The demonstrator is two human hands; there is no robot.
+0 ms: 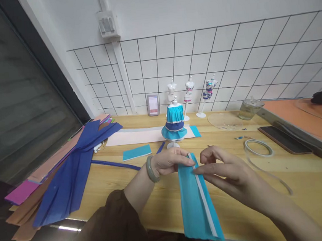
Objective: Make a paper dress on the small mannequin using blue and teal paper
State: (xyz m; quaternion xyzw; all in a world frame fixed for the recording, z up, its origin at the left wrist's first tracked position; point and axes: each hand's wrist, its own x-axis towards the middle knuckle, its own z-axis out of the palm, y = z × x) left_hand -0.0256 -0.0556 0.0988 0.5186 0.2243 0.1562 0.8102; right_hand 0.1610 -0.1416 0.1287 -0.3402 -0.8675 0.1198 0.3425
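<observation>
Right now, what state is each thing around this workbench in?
Left hand: gripping the strip's upper end.
Right hand: fingertips at the white band; grip unclear.
Turquoise strip: hanging from the left hand.
White band: lying lengthwise along the strip.
Front mannequin: upright, dressed in tiers.
Phone by the wall: propped upright, screen lit.
Dark phone: flat, screen dark.
Tape roll: flat, tail loose.

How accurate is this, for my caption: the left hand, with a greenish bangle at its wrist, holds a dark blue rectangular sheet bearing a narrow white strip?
The colour is wrong: in the head view, the left hand, with a greenish bangle at its wrist, holds a turquoise, not dark blue, rectangular sheet bearing a narrow white strip.
</observation>
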